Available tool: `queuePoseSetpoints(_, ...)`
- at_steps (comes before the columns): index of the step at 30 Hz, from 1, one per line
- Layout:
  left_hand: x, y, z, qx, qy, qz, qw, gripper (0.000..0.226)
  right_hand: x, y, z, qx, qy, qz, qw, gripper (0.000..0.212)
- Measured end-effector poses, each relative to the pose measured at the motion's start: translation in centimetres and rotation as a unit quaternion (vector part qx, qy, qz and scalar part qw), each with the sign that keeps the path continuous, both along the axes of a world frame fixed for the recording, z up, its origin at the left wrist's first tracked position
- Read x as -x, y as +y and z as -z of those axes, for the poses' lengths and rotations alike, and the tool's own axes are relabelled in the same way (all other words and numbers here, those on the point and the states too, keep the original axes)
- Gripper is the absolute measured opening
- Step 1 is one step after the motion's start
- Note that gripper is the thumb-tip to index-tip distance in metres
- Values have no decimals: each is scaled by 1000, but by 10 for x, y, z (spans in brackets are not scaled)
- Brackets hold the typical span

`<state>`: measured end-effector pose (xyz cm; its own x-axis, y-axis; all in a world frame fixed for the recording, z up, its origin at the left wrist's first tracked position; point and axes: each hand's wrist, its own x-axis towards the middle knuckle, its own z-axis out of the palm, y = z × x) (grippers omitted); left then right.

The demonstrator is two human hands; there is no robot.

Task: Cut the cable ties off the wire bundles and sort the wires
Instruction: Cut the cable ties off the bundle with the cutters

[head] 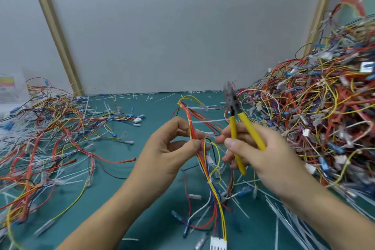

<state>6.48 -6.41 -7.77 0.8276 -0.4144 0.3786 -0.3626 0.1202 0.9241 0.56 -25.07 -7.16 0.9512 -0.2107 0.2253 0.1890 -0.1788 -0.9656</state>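
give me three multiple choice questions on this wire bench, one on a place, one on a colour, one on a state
1. The biggest wire heap lies: A) on the person's left B) on their right C) dead centre
2. The handles of the cutters are: A) blue B) black C) yellow
3. The left hand is: A) pinching a wire bundle B) lying flat, empty C) holding the cutters
Key: 1 B, it towers at the right edge; 2 C, yellow grips show in the right hand; 3 A, thumb and fingers close on the bundle.
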Motion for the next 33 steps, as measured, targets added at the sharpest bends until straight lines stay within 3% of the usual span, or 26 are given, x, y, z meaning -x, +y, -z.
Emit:
queuePoseSetpoints(4, -1, 2, 2, 18, 21, 22, 999, 9, -3, 1, 8, 44, -5, 10, 999, 11)
queuePoseSetpoints(8, -6, 1, 6, 49, 82, 26, 995, 41, -3, 1, 12, 76, -14, -2, 997, 16)
queuePoseSetpoints(11, -6, -1, 6, 61, 115, 28, 991, 34, -4, 2, 15, 64, -16, -10, 998, 16)
queuePoseSetpoints(15, -4, -4, 6, 8, 133, 18, 991, 21, -4, 4, 16, 29, -33, -15, 999, 15)
queuePoseSetpoints(18, -4, -3, 7, -29, 152, 9, 988, 29, -2, 5, 14, 16, -58, -13, 998, 22)
queuePoseSetpoints(23, -4, 0, 4, -43, 156, -6, 987, 31, -2, 6, 15, 47, -57, -15, 997, 17)
queuePoseSetpoints(27, -3, 0, 3, -30, 124, -32, 991, 25, 0, 8, 12, -3, -49, 12, 999, 19)
queuePoseSetpoints(30, 0, -4, 4, -19, 98, -24, 995, 19, 3, 14, 11, 44, -43, 27, 998, 35)
queuePoseSetpoints(33, 2, -7, 3, -9, 92, -18, 996, 19, 2, 17, 13, 81, -40, 48, 995, 26)
